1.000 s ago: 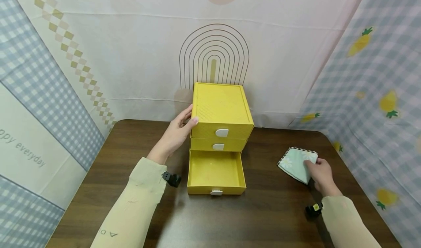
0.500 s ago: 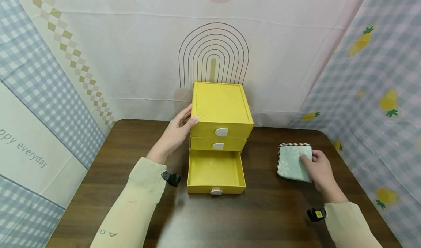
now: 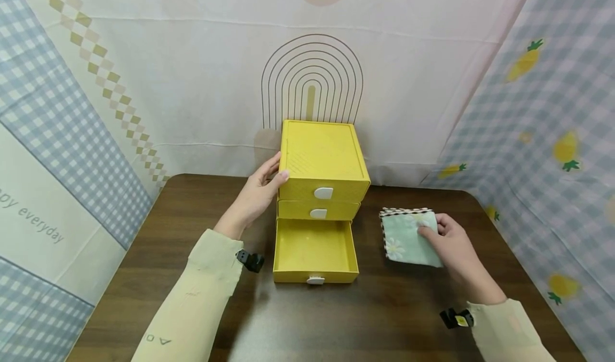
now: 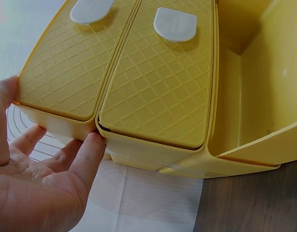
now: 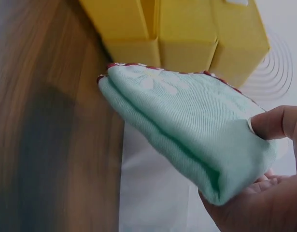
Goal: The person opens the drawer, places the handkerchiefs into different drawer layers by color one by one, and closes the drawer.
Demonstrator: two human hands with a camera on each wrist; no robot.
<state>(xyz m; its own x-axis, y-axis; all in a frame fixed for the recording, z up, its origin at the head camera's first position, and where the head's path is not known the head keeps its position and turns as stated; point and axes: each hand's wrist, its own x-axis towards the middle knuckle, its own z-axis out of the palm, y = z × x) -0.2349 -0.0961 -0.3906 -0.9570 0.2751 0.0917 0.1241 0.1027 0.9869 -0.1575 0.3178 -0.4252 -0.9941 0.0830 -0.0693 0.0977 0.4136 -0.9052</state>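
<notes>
Right hand (image 3: 454,244) pinching folded cloth (image 3: 408,236) right of yellow drawer unit (image 3: 323,162); left hand (image 3: 257,194) flat-fingered, bracing unit's left side. Loose pinch risks unfolding, snagging open bottom drawer (image 3: 314,250) rim.

table (image 5: 47,121) blurred, cloth's (image 3: 408,236) right edge probably under hand

My staged tabletop set, printed fabric backdrops (image 3: 202,84) hung on three sides, pineapple gingham cloth (image 3: 552,111), dark wooden table (image 3: 384,308) between them

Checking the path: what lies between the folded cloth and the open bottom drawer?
Nothing: in the head view only bare table separates the cloth, pinched by the right hand, from the drawer.
</notes>
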